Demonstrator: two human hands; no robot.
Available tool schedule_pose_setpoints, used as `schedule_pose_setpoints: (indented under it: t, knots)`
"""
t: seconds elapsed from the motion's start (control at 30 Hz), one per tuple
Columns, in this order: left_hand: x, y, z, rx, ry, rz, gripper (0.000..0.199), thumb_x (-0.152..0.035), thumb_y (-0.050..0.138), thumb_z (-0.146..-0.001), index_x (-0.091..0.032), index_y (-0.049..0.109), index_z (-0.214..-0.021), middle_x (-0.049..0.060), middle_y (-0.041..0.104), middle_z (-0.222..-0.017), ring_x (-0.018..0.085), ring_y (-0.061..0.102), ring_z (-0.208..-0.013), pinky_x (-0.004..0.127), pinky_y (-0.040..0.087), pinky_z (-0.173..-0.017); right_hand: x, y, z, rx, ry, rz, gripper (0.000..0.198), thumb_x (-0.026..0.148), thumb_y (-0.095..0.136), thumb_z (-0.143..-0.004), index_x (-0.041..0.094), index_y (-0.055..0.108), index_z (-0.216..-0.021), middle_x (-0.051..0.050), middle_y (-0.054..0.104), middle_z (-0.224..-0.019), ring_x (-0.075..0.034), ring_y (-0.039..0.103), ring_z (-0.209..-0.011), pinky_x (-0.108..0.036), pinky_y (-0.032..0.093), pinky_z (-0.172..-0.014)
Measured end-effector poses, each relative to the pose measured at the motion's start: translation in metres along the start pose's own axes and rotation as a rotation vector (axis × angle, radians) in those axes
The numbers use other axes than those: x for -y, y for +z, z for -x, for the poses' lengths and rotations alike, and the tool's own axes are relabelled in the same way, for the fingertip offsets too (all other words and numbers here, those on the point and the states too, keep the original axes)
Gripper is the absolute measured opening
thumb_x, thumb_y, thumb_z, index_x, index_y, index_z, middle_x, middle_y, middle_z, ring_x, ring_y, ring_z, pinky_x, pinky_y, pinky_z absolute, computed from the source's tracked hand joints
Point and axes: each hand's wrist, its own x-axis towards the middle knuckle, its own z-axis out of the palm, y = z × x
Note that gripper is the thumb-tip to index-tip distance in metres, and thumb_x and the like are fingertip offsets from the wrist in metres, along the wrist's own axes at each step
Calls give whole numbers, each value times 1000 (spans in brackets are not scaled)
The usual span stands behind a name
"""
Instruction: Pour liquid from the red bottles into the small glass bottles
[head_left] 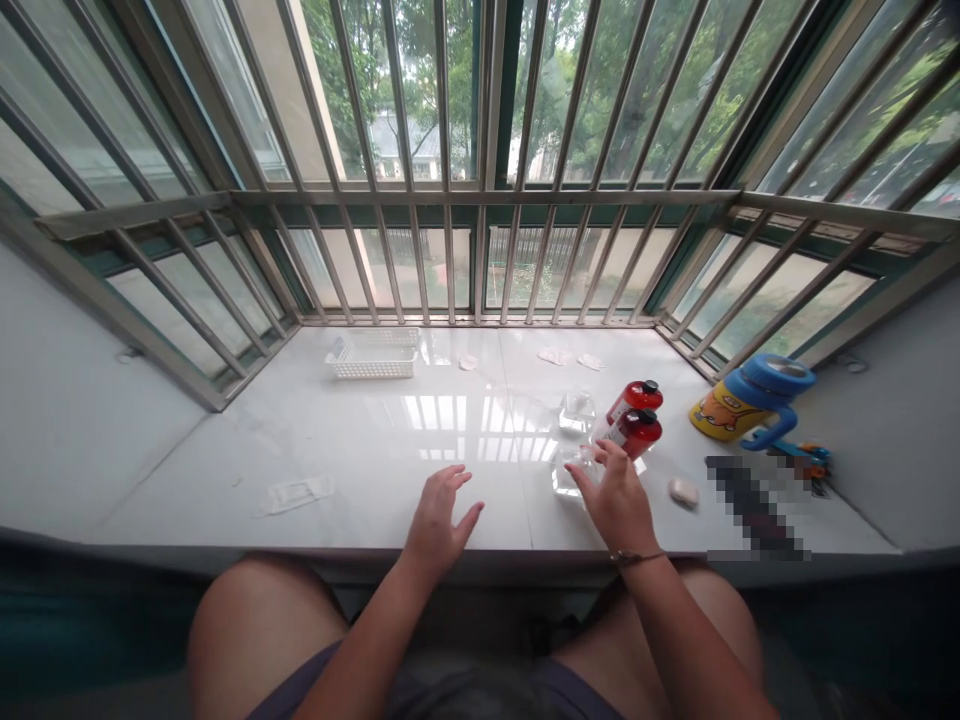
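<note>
My left hand [439,520] hovers over the front of the white sill [360,440], fingers apart and holding nothing. At a clear container [564,480], my right hand [616,497] has its thumb and fingers spread; whether they touch it I cannot tell. Just behind stands a second clear container [577,413]. Two red bottles with black caps, a nearer one [637,433] and a farther one [634,400], are beyond my right fingertips. To the right of that hand lies a small pale rounded object [683,492].
A white perforated basket [375,371] sits at the back left. Pale flat scraps [553,356] lie near the window bars [480,270]. Front left is a clear flat packet [297,494]. A blue-and-yellow mug [750,395] and a blurred-out dark object [757,508] occupy the right.
</note>
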Motion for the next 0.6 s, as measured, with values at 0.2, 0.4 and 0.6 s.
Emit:
schedule_pose_setpoints:
  t: [0.2,0.4,0.6]
  knots:
    - [46,-40,21,-89,33,-234,31,-24,69,-99,-27,62,-130,12,71,-132,32,69,-126,56,59,-111,0,-16,-18,126,-8,87,55,48,59,-103,21,45,-149,-20,66,-133,-39,65,-119,-58,55,-105]
    - [47,-36,28,-134,44,-239,33,-22,71,-98,-25,59,-129,12,69,-130,32,67,-127,57,57,-114,-6,0,-32,171,33,62,55,32,48,-104,21,40,-157,-16,64,-136,-34,69,-116,-49,60,-99]
    - [46,-34,30,-171,30,-245,31,-23,72,-97,-25,59,-126,12,70,-126,32,68,-124,59,57,-114,-8,3,-73,136,-107,177,56,41,54,-105,10,46,-151,-24,62,-138,-39,59,-131,-54,48,-115]
